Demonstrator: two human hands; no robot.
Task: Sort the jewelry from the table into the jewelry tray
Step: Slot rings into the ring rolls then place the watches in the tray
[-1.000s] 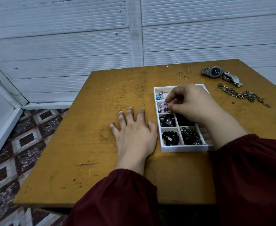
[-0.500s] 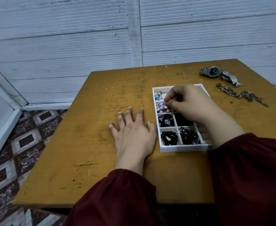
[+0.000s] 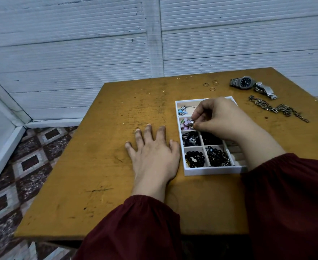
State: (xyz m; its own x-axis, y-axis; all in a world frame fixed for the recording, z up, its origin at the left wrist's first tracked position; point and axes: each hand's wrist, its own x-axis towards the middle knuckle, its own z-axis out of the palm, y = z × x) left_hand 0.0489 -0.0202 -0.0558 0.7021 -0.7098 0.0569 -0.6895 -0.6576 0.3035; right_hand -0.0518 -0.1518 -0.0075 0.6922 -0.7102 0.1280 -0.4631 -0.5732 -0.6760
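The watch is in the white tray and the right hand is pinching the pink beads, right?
Not quite. The watch lies on the table beyond the tray, not in it; the head view shows that. The right hand does pinch the pink beads in the tray.

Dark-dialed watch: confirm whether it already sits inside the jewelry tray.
No, the dark-dialed watch lies on the table, beyond the jewelry tray's far right corner.

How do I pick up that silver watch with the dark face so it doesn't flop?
Probably pinch the silver watch by its round case from above, thumb on the near edge, finger on the far edge. It lies face up on the table, and its metal band sticks out left and right, blocking those sides.
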